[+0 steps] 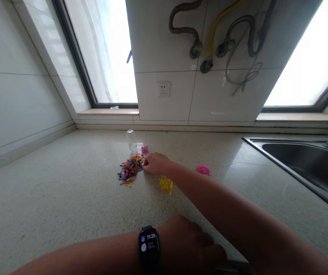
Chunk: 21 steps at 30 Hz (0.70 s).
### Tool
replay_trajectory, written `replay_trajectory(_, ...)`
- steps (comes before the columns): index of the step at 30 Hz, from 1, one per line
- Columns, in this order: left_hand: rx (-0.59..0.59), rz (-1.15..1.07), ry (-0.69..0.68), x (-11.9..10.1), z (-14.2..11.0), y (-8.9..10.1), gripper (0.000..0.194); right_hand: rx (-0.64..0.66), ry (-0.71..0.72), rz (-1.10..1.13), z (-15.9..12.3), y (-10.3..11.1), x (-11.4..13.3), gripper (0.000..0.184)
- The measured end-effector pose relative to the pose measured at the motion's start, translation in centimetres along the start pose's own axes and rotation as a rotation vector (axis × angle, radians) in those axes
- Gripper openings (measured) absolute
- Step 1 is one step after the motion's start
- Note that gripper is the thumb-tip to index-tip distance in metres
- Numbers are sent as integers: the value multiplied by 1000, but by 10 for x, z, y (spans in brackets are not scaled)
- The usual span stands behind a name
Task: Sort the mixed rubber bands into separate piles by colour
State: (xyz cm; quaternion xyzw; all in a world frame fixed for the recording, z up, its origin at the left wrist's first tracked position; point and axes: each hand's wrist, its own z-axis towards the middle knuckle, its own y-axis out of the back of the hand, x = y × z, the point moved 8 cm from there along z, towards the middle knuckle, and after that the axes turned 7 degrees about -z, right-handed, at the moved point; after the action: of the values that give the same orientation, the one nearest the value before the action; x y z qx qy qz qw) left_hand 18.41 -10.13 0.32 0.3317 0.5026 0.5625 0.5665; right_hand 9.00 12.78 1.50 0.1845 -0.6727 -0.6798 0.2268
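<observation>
My right hand (156, 163) reaches across the counter to the right edge of a heap of small multicoloured rubber bands (131, 168). Its thumb and fingers are pinched together; anything between the tips is too small to make out. Under my right forearm, partly covered, lies a yellow pile of rubber bands (165, 185). A pink bunch of bands (203, 170) sits on the forearm's far side. My left hand (191, 244), with a smartwatch on the wrist, rests near the counter's front edge. Its fingers are curled, and the fingertips are hidden.
Behind the heap stand a clear plastic bottle (131, 142) and a pink cap-like piece (144, 149). A steel sink (267, 152) is set into the counter (75, 198) at the right. On the tiled wall are a socket (163, 89) and several hoses, between two windows.
</observation>
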Motion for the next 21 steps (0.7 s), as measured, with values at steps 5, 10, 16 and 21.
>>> replay_trajectory(5,-11,-11,0,0,-1,0,19,-12,8,-7,0,1,0,31)
replay_trajectory(10,7,-3,2,1,-1,0,18,-46,16,-26,-1,3,-3,31)
replay_trajectory(16,43,-16,15,0,0,3,21,-53,-3,18,-14,13,-28,28)
replay_trajectory(21,41,7,14,0,1,2,21,-98,-15,157,-33,25,-50,24)
